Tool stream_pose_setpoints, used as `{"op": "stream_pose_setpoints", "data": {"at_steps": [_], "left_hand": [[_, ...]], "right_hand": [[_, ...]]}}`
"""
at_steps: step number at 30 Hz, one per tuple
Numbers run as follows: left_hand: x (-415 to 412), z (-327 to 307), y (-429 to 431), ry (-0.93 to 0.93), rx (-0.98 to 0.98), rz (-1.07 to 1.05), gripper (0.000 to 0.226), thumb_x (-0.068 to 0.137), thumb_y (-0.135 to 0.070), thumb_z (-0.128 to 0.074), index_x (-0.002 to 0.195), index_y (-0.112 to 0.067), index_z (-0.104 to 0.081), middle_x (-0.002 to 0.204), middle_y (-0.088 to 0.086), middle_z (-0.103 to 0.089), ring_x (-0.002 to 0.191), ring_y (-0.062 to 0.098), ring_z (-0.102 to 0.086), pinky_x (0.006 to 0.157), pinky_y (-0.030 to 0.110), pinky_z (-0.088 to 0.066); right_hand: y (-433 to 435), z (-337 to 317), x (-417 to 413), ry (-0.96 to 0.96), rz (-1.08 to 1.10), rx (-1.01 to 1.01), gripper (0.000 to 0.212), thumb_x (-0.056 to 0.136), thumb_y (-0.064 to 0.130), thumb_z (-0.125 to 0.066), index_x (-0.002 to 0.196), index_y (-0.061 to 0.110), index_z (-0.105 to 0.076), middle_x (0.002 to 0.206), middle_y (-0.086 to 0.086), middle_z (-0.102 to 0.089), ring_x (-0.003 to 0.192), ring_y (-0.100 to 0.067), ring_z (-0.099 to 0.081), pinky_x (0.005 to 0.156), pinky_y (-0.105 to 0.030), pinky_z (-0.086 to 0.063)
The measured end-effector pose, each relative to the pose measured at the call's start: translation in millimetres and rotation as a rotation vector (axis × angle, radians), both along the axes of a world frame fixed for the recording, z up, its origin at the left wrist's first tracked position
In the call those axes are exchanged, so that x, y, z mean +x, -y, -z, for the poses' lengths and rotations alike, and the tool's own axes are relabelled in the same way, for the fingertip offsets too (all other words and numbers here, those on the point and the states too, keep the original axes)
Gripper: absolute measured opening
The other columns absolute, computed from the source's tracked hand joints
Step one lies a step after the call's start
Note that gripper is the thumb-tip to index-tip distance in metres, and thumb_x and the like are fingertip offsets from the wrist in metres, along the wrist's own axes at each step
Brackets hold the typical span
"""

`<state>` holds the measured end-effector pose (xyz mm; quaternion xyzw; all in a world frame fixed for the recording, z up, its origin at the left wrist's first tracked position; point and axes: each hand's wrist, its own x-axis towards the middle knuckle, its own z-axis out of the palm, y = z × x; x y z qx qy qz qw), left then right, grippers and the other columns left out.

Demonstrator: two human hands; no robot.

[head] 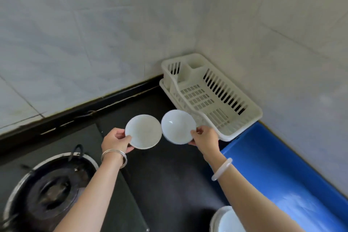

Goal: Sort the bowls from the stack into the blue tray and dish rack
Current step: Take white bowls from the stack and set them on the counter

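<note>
a: start at our fingers. our left hand (116,140) has the thumb pressed on the near left rim of a shallow white round dish (143,131), the other fingers curled under it, so it is clamped on that dish.

b: and our right hand (204,138) pinches the near right rim of a deeper white glossy bowl (178,126), thumb on the inner edge, fingers behind. both pieces are lifted above the dark countertop (169,175), and their rims look to be just touching in the middle.

a: further out, we see thin silver bangles (114,157) on our left wrist and a pale smooth bangle (222,168) on our right.

b: the cream slotted plastic dish rack (212,94) sits in the far right corner against the tiled wall (94,34); the bowl hangs just near its near left edge.

a: the blue plastic tray (273,171) lies right of our right arm, nearer than the rack and touching it.

b: the remaining white bowl stack (226,220) is at the near edge, beside the tray, partly behind our right forearm.

a: on the near left we see a round gas burner (50,192) set in a metal ring.
</note>
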<state>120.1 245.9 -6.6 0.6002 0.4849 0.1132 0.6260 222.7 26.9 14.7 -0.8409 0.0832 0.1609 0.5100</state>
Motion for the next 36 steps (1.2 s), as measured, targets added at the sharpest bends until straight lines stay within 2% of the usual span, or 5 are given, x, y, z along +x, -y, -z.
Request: {"op": "stream_pose_setpoints", "data": {"at_steps": [5,15,27,32,36], "left_hand": [[27.6,17.1,-38.9,-0.051,-0.031,-0.116,0.024,0.078,0.005,-0.062,0.094,-0.012,-0.057,0.101,0.008,-0.06,0.097,0.033,-0.062,0.067,0.04,-0.057],[66.8,55.3,-77.7,-0.043,-0.117,-0.264,0.023,0.079,0.007,-0.06,0.093,-0.011,-0.056,0.111,0.016,-0.063,0.101,0.034,-0.063,0.073,0.043,-0.058],[77.9,72.5,-83.1,0.012,-0.177,-0.299,0.025,0.08,0.005,-0.06,0.097,-0.014,-0.057,0.103,0.008,-0.061,0.099,0.028,-0.062,0.069,0.036,-0.057],[65.9,75.4,-70.0,0.149,-0.347,-0.28,0.038,0.089,-0.005,-0.053,0.125,-0.017,-0.05,0.119,0.005,-0.053,0.104,0.026,-0.057,0.088,0.037,-0.05],[63.2,78.1,-52.0,0.309,-0.554,-0.317,0.043,0.091,-0.006,-0.051,0.131,-0.021,-0.047,0.123,0.006,-0.052,0.108,0.032,-0.059,0.088,0.036,-0.05]], "right_hand": [[-53.0,33.9,39.4,-0.075,-0.02,-0.002,0.006,0.089,0.008,-0.059,0.087,0.014,-0.058,0.085,0.001,-0.058,0.07,-0.012,-0.061,0.065,-0.029,-0.06],[-115.9,83.0,96.2,-0.141,0.1,0.027,0.019,0.09,0.004,-0.054,0.075,0.014,-0.049,0.076,0.002,-0.052,0.058,-0.013,-0.062,0.074,-0.041,-0.06],[-132.0,96.8,108.6,-0.185,0.111,0.129,0.009,0.091,0.008,-0.058,0.085,0.012,-0.052,0.09,-0.003,-0.057,0.066,-0.012,-0.062,0.06,-0.025,-0.058],[-119.1,96.4,96.2,-0.355,0.081,0.393,0.035,0.094,0.013,-0.055,0.129,0.012,-0.05,0.12,-0.011,-0.056,0.087,-0.018,-0.065,0.077,-0.03,-0.058],[-116.3,98.9,88.2,-0.368,0.093,0.541,0.047,0.095,0.009,-0.052,0.141,0.015,-0.042,0.135,-0.012,-0.051,0.097,-0.023,-0.066,0.072,-0.023,-0.056]]}}
